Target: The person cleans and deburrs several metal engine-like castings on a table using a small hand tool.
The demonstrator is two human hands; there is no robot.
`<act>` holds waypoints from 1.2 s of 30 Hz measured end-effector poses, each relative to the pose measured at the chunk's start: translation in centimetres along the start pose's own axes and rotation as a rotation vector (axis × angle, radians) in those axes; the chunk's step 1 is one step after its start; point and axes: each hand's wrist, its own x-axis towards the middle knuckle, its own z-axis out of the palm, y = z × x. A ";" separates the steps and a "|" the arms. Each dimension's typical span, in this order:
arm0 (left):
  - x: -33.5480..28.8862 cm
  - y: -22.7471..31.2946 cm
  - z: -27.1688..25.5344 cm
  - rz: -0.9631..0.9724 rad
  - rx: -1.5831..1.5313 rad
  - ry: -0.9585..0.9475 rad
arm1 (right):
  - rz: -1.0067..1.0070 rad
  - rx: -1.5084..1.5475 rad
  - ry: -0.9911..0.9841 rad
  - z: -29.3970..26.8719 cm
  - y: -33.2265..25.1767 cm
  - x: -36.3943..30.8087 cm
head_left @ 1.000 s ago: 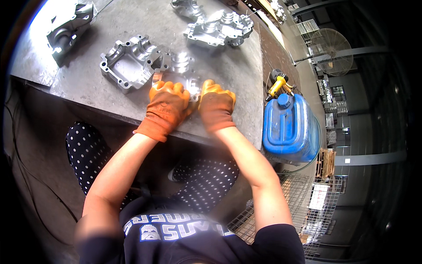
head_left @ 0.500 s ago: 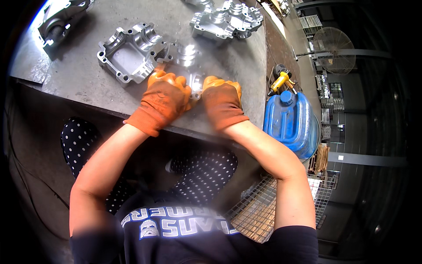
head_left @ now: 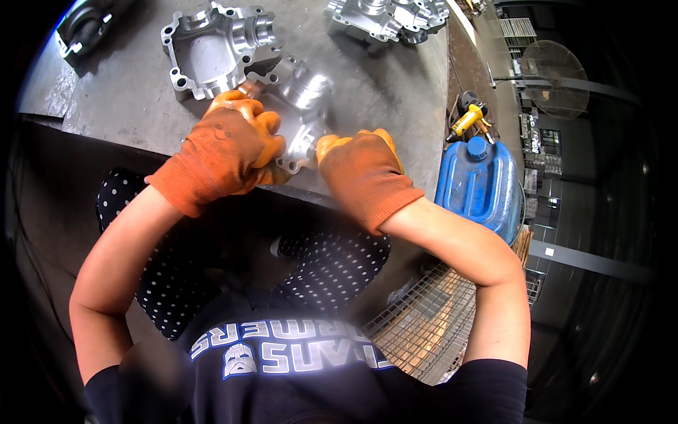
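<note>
Between my hands is a silvery cast metal housing (head_left: 300,88), with rounded bearing seats and bolt holes, close to the near edge of the metal table. Orange gloves cover both hands. My left hand (head_left: 229,145) is closed, its fingers curled round the housing's left side. At the right side, my right hand (head_left: 364,166) is also closed, fingertips on the housing's near right edge; whatever lies inside those fingers is hidden. A second open housing (head_left: 208,56), its hollow facing up, lies just beyond my left hand and close against the first.
More housings (head_left: 378,18) sit at the far right of the table (head_left: 395,92), and a dark-shadowed one (head_left: 81,28) at the far left. Off the right edge stand a blue jerrycan (head_left: 473,184), a yellow hand tool (head_left: 467,121) and a wire mesh basket (head_left: 424,325). A fan (head_left: 554,78) is farther back.
My hands have spread apart, the left toward the left and the right slightly rightward, exposing more of the housing between them. The whole view has shifted, moving the table's far parts upward.
</note>
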 end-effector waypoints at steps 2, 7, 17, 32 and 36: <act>-0.3 -0.3 -0.4 0.039 -0.022 -0.001 | -0.037 0.004 0.036 0.7 -0.2 -0.2; -0.7 -1.4 -1.2 0.131 -0.052 -0.025 | -0.171 0.113 0.116 1.4 0.4 -0.3; -0.6 -1.8 -1.4 0.164 -0.027 -0.096 | -0.373 0.216 0.018 1.8 2.5 1.1; 3.4 -0.2 -3.3 -0.014 -0.138 0.319 | -0.144 1.456 0.851 5.5 -0.3 -3.9; -1.4 -10.2 -4.7 -0.130 0.558 0.317 | 0.292 0.943 0.678 7.7 -2.6 -1.5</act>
